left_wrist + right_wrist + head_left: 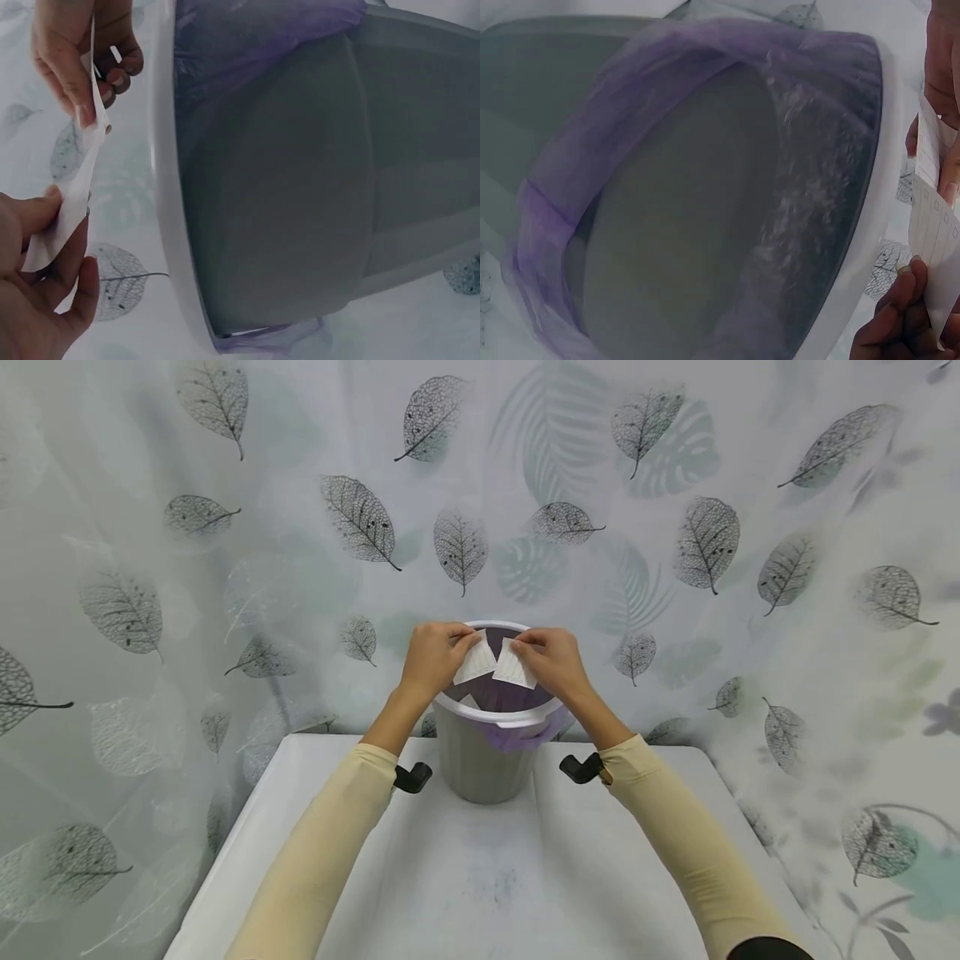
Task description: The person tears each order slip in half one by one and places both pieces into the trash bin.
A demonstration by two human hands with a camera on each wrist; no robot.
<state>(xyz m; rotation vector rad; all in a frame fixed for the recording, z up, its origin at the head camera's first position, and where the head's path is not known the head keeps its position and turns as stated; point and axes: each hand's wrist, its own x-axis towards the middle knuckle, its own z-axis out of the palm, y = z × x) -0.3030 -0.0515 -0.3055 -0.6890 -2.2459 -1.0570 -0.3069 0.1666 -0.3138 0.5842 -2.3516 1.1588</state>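
Over the mouth of a grey trash bin [480,760], my left hand [431,658] pinches a piece of white paper [474,662] by its upper edge. My right hand [558,664] pinches a second piece of printed paper [513,667] between thumb and fingers. A V-shaped gap parts the two pieces at the top, and their edges meet or nearly meet lower down; whether they are still joined I cannot tell. Printed lines and small boxes show on the paper in the right wrist view.
A purple bag [525,737] lines the bin and folds over its white rim [517,720]. Another white scrap [468,702] lies inside near the rim. The bin stands at the back of a white-covered table [465,877], before a leaf-patterned curtain [300,568].
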